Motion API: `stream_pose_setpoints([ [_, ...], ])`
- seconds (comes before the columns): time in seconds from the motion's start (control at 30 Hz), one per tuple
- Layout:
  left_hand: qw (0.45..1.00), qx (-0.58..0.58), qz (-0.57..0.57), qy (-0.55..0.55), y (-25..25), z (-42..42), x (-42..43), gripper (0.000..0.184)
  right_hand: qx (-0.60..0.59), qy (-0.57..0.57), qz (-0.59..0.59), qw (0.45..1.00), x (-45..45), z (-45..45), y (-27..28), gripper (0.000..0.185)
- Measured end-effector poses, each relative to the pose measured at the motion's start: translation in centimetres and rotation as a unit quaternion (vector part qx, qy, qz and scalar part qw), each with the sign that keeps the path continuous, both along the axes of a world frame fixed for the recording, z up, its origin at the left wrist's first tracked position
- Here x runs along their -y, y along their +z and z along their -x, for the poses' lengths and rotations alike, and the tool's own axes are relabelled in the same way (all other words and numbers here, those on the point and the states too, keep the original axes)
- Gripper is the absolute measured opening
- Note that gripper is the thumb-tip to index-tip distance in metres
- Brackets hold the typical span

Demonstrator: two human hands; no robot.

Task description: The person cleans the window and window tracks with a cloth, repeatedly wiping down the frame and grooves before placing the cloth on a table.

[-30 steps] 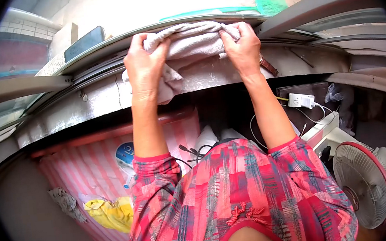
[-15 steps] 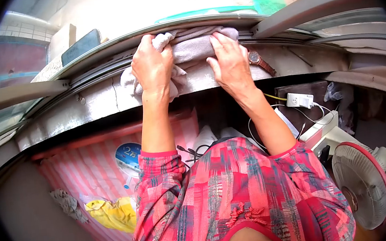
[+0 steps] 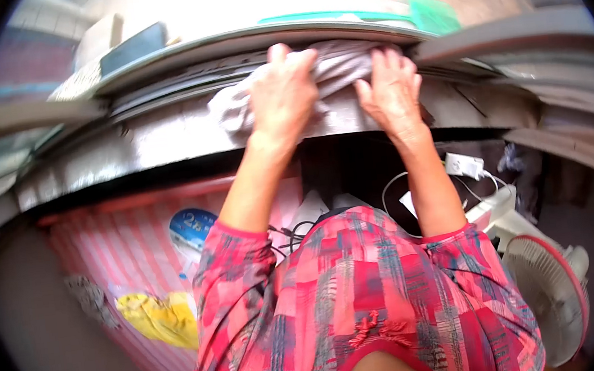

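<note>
A greyish-white cloth [image 3: 231, 109] lies bunched along the grooved window track [image 3: 178, 91]. My left hand [image 3: 284, 93] is closed on its middle, with a loose fold hanging out to the left over the sill. At the cloth's right end my right hand [image 3: 394, 92] rests with fingers stretched over it and thumb apart. The twisted part of the cloth [image 3: 342, 61] runs between both hands. Only a dark sliver of the wristwatch shows beside my right hand.
Window frames flank the sill [image 3: 162, 143]. Beyond the track are a dark box-like block [image 3: 134, 49] and a green item [image 3: 433, 15]. Below are a pink striped cover [image 3: 114, 241], a yellow cloth [image 3: 163, 319], a white power adapter [image 3: 464, 164] with cords, and a fan [image 3: 547, 297].
Both hands have shifted right along the track, and the cloth is now more twisted between them. My right hand has come over where the wristwatch lay in plain view.
</note>
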State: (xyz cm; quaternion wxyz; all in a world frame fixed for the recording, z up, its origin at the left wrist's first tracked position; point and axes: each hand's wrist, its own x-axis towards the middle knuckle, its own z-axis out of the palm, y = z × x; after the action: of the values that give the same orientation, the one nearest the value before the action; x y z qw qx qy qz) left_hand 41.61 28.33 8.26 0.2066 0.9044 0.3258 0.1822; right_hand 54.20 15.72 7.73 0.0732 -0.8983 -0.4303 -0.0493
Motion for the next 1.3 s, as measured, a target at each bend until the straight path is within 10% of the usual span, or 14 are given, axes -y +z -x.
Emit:
stream_pose_setpoints([
  [0.3, 0.994, -0.06, 0.079, 0.035, 2.1, 1.7, -2.5, 0.027, 0.017, 0.104, -0.045, 0.993, -3.8, 2.6, 0.6, 0.033],
  [0.87, 0.907, 0.19, -0.151, 0.345, 0.1, 17.1, -15.3, 0.031, -0.016, 0.25, -0.118, 0.961, -18.3, 17.4, -0.1, 0.027],
  [1.3, 0.932, 0.095, -0.264, 0.229, -0.9, 17.8, -14.0, 0.025, -0.026, 0.298, -0.107, 0.948, -18.0, 16.2, -0.9, 0.029],
])
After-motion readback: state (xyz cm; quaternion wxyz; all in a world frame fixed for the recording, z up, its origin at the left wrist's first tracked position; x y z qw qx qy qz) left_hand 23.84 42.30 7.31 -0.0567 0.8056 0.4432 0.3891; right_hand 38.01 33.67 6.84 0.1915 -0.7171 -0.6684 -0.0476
